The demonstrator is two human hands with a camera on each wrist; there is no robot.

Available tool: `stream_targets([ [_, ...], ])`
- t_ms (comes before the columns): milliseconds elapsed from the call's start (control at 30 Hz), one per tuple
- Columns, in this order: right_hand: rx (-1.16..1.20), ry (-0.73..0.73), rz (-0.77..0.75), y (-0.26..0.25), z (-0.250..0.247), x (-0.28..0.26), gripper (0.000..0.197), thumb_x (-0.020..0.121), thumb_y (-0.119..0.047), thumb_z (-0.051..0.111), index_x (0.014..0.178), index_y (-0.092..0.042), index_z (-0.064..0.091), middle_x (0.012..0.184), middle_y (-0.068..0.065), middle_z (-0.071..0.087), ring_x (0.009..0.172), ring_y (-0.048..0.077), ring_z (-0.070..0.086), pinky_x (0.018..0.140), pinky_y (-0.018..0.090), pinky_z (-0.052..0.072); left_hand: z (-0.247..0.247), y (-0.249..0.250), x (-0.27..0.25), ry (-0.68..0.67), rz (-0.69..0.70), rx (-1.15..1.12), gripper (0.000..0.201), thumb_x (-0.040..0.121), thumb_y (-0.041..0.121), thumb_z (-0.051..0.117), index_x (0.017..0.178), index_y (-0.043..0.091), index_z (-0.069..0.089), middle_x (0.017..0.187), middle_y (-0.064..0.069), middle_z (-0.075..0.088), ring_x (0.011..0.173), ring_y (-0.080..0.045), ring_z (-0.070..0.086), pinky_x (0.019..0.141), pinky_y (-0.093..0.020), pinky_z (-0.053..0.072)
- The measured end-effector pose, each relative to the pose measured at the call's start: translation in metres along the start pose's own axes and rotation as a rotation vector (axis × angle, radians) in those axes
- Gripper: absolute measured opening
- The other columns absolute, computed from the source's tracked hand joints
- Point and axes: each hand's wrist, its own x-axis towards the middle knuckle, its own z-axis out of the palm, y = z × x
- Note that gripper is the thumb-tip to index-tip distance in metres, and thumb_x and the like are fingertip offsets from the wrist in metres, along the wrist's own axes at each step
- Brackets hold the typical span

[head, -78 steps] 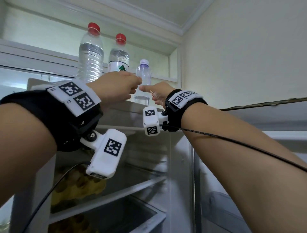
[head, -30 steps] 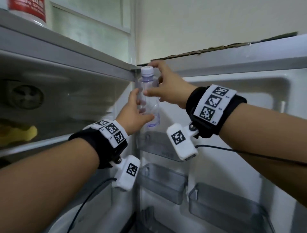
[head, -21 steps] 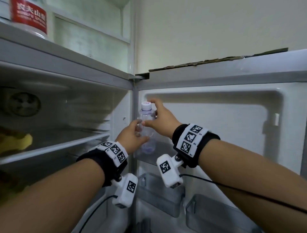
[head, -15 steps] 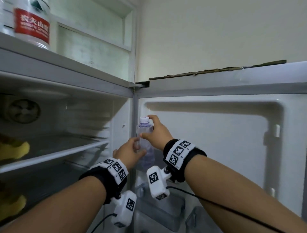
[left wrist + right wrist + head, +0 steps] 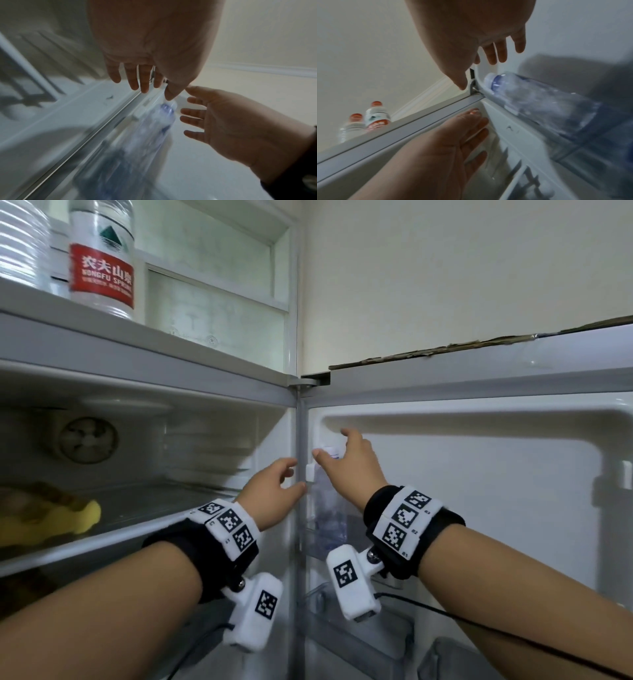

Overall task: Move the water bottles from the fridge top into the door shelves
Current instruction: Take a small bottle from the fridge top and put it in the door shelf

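A small clear bottle point(image 5: 323, 505) with a pale purple cap stands in the top door shelf point(image 5: 337, 546), close to the hinge. My left hand point(image 5: 294, 474) hovers just left of it, fingers spread and holding nothing. My right hand point(image 5: 342, 457) is open by the cap, apart from the bottle point(image 5: 539, 102) in the right wrist view. The left wrist view shows both open hands on either side of the bottle point(image 5: 154, 128). On the fridge top stand a red-labelled bottle point(image 5: 101, 258) and a ribbed clear bottle point(image 5: 20, 241), both red-capped point(image 5: 376, 115).
The fridge door is swung open on the right, with two lower door shelves point(image 5: 363, 638) showing nothing inside. Inside the fridge, a yellow item point(image 5: 78, 515) lies on a glass shelf below a round fan vent point(image 5: 87, 440). Cables hang from both wrists.
The small bottle came down from the fridge top into the top door shelf. Both hands have let go of it and opened, now a little away from it.
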Motion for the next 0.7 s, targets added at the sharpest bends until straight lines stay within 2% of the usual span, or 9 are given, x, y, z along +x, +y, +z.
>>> stream_targets([
  [133,0.191,-0.075,-0.101,-0.046,-0.008,0.0,0.063,0.083,-0.048,0.054,0.138,-0.021,0.038,0.139,0.005,0.044,0.125,0.019,0.044,0.104,0.043,0.043,-0.051,0.032,0.004,0.102,0.1,0.054,0.052,0.091,0.028,0.059,0.14,0.02,0.045,0.14,-0.004,0.054,0.126,-0.017,0.052,0.104,-0.027,0.039],
  [233,0.319,-0.151,-0.154,-0.092,-0.011,0.006,0.06,0.086,-0.052,0.049,0.135,-0.02,0.039,0.132,0.002,0.05,0.118,0.017,0.05,0.102,0.04,0.044,-0.096,0.061,0.004,0.171,0.164,0.086,0.051,0.093,0.029,0.057,0.142,0.019,0.043,0.142,-0.003,0.052,0.127,-0.016,0.051,0.096,-0.021,0.036],
  [400,0.508,-0.276,-0.215,-0.162,-0.013,0.013,0.055,0.086,-0.059,0.041,0.128,-0.023,0.045,0.124,0.0,0.057,0.105,0.014,0.059,0.091,0.037,0.051,-0.166,0.101,-0.007,0.298,0.251,0.136,0.049,0.094,0.034,0.055,0.14,0.023,0.044,0.14,0.0,0.053,0.125,-0.015,0.053,0.1,-0.029,0.043],
  [567,0.639,-0.349,-0.229,-0.207,-0.007,0.019,0.056,0.087,-0.06,0.038,0.13,-0.024,0.042,0.122,0.001,0.055,0.105,0.015,0.059,0.09,0.038,0.052,-0.226,0.126,-0.019,0.432,0.249,0.272,0.052,0.091,0.035,0.058,0.14,0.027,0.043,0.14,0.002,0.051,0.126,-0.015,0.05,0.099,-0.031,0.044],
  [700,0.654,-0.36,-0.227,-0.233,0.006,0.026,0.055,0.085,-0.057,0.043,0.128,-0.022,0.041,0.121,0.001,0.053,0.105,0.016,0.057,0.091,0.038,0.052,-0.268,0.142,-0.025,0.53,0.198,0.293,0.053,0.087,0.036,0.061,0.137,0.029,0.046,0.138,0.003,0.051,0.115,-0.016,0.054,0.094,-0.034,0.047],
])
